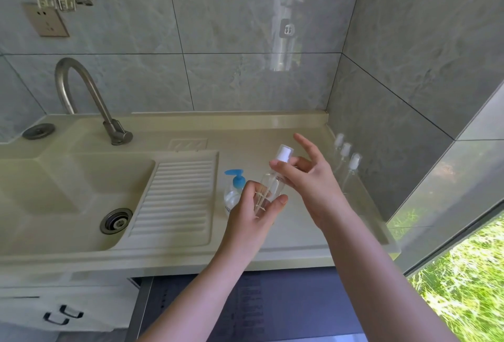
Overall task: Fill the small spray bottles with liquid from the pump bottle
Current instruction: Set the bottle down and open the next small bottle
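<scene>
Your left hand (256, 205) gripped a clear small spray bottle (272, 183) while your right hand (308, 175) pinched its white cap (283, 154), likely unscrewing it; next comes the blue-topped pump bottle (234, 191) behind your left hand.

The spray bottle (271, 182) was clear plastic with a white cap. The worktop (272, 129) looked smooth, glossy cream; the tap (81, 88) was brushed metal, the wall tiles (245, 14) polished grey.

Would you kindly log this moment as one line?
left hand: holds spray bottle | right hand: pinches its white cap | pump bottle: on counter
</scene>
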`<state>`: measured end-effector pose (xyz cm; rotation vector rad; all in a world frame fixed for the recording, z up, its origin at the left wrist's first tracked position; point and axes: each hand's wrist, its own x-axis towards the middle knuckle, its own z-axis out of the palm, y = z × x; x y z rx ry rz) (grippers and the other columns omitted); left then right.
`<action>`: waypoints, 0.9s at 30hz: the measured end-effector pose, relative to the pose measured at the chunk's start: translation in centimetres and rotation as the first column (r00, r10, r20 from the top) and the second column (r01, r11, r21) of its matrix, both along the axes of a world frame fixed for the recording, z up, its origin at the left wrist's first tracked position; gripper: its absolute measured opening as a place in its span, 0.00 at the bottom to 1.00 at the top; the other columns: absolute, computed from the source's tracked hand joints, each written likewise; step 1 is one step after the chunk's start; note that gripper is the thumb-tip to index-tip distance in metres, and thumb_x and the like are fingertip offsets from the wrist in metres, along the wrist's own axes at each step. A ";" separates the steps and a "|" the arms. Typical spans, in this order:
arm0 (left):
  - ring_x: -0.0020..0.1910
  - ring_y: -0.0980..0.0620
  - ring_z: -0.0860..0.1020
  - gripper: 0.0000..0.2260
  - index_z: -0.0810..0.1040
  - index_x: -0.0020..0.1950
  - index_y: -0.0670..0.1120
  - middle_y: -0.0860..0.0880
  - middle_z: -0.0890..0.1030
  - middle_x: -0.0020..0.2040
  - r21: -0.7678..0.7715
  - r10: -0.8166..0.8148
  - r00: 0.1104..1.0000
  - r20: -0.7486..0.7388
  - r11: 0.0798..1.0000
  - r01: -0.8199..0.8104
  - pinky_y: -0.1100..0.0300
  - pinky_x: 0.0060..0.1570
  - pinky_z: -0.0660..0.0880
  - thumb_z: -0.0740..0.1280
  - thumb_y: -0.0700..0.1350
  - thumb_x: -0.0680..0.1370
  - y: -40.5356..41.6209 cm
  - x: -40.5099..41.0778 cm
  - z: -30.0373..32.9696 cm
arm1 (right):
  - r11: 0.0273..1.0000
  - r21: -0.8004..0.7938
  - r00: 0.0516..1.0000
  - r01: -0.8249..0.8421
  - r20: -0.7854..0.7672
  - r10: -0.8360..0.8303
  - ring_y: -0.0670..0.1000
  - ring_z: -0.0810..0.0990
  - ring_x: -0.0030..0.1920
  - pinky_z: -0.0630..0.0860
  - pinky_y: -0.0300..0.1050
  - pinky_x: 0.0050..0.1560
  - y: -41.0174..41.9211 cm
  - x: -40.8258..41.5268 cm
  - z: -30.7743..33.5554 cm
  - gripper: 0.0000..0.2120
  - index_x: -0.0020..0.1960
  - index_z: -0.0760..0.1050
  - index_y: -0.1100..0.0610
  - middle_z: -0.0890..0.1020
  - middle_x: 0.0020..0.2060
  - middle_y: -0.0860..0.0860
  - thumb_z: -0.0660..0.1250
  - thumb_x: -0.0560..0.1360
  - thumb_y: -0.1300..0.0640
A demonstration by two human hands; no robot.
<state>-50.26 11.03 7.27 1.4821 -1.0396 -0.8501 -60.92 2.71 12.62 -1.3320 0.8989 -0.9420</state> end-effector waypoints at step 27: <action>0.37 0.56 0.79 0.11 0.71 0.47 0.52 0.53 0.79 0.42 -0.001 0.013 1.000 0.008 1.000 -0.013 0.64 0.39 0.70 0.71 0.54 0.76 -0.1 0.4 -0.1 | 0.998 -0.056 1.000 0.021 0.008 -0.021 0.50 0.83 0.50 0.76 0.55 0.65 -0.4 -1.0 1.0 0.24 0.65 0.75 0.43 0.85 0.47 0.54 0.76 0.73 0.55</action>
